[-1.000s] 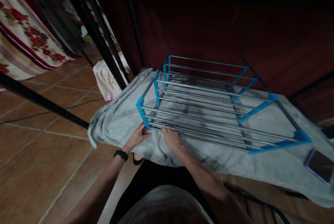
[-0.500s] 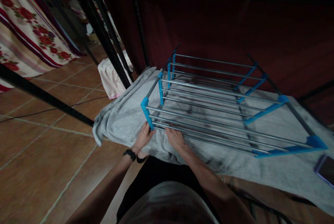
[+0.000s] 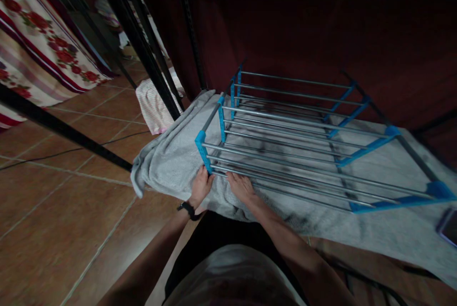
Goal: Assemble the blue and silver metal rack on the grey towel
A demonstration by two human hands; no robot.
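Observation:
A shoe rack [image 3: 303, 121] of thin metal tubes with blue plastic side pieces lies on a grey blanket [image 3: 173, 163] in front of me. At its near left corner, my left hand [image 3: 201, 187] is closed round the end of the bottom tube, right by the lowest blue side piece [image 3: 203, 151]. A short way to the right, my right hand [image 3: 241, 187] curls its fingers over the same near tubes. The fingertips of both hands are partly hidden. A black band [image 3: 188, 209] circles my left wrist.
A phone [image 3: 449, 226] lies on the blanket at the right edge. Black metal posts [image 3: 150, 54] stand at the left, with a striped cloth [image 3: 153, 106] behind them. A flowered curtain [image 3: 53, 39] hangs far left above the tiled floor [image 3: 71, 211]. Behind the rack is a dark red surface [image 3: 285, 34].
The view has shifted slightly, so the rack sits a little further right and the phone is cut more by the edge. Both hands keep nearly the same place on the rack.

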